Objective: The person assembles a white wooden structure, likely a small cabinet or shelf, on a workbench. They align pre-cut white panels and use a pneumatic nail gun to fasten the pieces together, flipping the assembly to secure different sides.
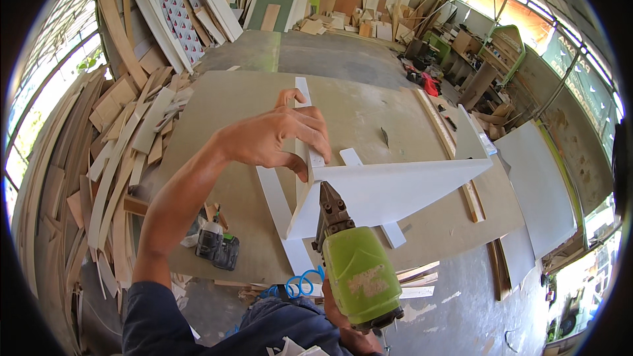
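Observation:
My left hand (277, 135) reaches over the work table, fingers curled and thumb bent, pinching the narrow white board (316, 156) at a corner joint. Against that corner stands a wide white panel (402, 188), its top edge running off to the right. A green nail gun (362, 270) is in my right hand (335, 306), which is mostly hidden behind the tool's body. The gun's nose points away from me and meets or nearly meets the panel beside the corner. Whether it touches, I cannot tell. Flat white strips (277, 207) lie under the panel.
A cordless drill (221, 245) sits at the table's near left, and a blue coiled air hose (304, 283) hangs by my waist. Scrap wood (119, 138) is heaped on the left. A long wooden strip (435, 122) lies on the table (217, 112) at right, near a small dark object (384, 135).

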Demonstrator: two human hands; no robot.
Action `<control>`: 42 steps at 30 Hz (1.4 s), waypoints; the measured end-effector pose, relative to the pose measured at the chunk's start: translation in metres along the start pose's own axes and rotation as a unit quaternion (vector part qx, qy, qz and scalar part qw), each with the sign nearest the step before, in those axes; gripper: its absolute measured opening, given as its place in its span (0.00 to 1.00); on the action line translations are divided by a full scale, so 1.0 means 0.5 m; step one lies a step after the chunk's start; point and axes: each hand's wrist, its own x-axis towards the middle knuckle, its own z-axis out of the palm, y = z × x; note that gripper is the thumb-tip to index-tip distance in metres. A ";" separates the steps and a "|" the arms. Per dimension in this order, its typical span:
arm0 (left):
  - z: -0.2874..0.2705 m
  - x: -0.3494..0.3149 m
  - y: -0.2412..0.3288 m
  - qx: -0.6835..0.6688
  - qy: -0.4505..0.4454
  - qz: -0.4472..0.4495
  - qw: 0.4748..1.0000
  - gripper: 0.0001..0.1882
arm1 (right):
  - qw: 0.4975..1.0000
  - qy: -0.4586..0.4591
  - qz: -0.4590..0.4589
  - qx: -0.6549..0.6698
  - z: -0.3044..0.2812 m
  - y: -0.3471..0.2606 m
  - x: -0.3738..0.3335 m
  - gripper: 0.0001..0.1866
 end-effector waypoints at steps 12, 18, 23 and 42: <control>0.014 0.002 -0.037 0.010 0.044 0.107 0.993 0.26 | 0.999 -0.012 -0.041 -0.011 -0.076 -0.064 -0.109 0.08; 0.022 -0.002 -0.040 0.005 0.057 0.106 0.993 0.27 | 0.999 -0.017 -0.047 -0.017 -0.086 -0.078 -0.115 0.10; 0.023 -0.004 -0.040 -0.004 0.060 0.103 0.993 0.29 | 0.998 -0.020 -0.054 -0.021 -0.088 -0.079 -0.109 0.12; 0.019 -0.009 -0.038 0.008 0.038 0.091 0.995 0.35 | 0.990 -0.055 -0.124 -0.026 -0.042 -0.070 0.008 0.17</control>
